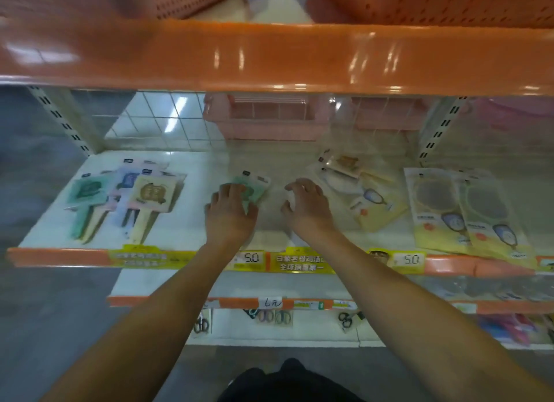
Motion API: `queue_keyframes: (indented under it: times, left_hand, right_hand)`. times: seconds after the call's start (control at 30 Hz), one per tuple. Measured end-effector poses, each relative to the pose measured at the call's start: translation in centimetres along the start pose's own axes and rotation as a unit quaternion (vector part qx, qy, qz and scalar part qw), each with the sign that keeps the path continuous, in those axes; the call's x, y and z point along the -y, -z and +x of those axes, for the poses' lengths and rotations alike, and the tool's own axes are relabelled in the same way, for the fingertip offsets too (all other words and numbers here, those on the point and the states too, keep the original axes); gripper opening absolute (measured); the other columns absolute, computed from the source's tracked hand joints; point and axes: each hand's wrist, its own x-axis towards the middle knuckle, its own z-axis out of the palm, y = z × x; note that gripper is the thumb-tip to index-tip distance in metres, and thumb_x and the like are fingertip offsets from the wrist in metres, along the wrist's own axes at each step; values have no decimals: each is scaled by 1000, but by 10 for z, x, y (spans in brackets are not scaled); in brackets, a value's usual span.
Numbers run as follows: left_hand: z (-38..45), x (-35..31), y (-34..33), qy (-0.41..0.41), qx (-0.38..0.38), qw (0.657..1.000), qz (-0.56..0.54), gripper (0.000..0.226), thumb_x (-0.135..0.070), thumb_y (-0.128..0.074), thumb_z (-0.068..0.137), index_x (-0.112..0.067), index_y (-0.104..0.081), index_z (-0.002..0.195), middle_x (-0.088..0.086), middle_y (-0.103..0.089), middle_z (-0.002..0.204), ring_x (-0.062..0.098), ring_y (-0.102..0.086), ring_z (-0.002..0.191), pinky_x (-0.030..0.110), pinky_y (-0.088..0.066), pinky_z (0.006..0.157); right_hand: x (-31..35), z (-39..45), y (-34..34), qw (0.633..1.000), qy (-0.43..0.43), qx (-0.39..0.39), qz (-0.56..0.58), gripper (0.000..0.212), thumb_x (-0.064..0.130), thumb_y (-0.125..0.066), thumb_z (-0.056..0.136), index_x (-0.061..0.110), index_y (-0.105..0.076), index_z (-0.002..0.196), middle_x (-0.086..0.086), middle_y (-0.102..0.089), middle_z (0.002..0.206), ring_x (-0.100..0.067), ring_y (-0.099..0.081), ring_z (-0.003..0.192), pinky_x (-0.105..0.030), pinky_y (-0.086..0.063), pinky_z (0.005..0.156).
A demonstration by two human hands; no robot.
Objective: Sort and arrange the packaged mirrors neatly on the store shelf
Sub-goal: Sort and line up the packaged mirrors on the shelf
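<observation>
My left hand [230,212] lies on a green packaged hand mirror [254,187] in the middle of the white shelf [195,167], fingers spread over its face. My right hand [308,205] hovers just to the right of it, fingers loosely bent, holding nothing. At the left lies a fanned pile of packaged hand mirrors [126,197] in green, pink, blue and beige. Right of my hands is a loose heap of packaged mirrors [356,188]. Two yellow-card packaged round mirrors [467,209] lie at the far right.
An orange upper shelf edge [269,56] overhangs the working shelf. Pink baskets [269,122] show behind a wire grid at the back. Price tags [251,257] line the front rail. Lower shelves hold scissors [269,316].
</observation>
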Motion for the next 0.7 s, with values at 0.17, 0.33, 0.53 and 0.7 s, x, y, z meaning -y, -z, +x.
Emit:
queue_keyframes:
  times: [0.17,0.33,0.53,0.7]
  left_hand:
    - [-1,46,18,3,-24,1000,-10,37,-31,-60,83,-12,-57,114,13,-57,115,36,-56,99,44,-47,76]
    - [1,79,25,-5,-41,999,-17,41,-34,-51,78,-11,-58,111,12,-60,111,36,-59,97,43,-50,73]
    - [5,100,30,-15,-22,1000,-17,39,-32,-54,80,-11,-58,111,13,-59,112,37,-58,96,44,-49,75]
    - [6,112,35,-32,-32,999,-13,36,-30,-55,80,-10,-59,110,13,-60,110,38,-58,97,44,-48,70]
  right_hand:
    - [47,7,-30,999,36,32,-10,42,27,-56,90,16,-52,131,-4,-39,146,-27,-33,137,-39,-32,111]
    - [83,11,-52,998,45,49,-17,51,29,-55,91,14,-45,139,-8,-34,151,-29,-27,141,-41,-29,113]
    - [103,10,-71,993,10,99,-55,51,43,-47,96,35,-37,145,0,-16,161,-35,-11,145,-46,-21,116]
    - [103,14,-75,999,0,29,-34,35,57,-53,88,23,-59,96,-1,-50,131,-34,-36,130,-45,-34,105]
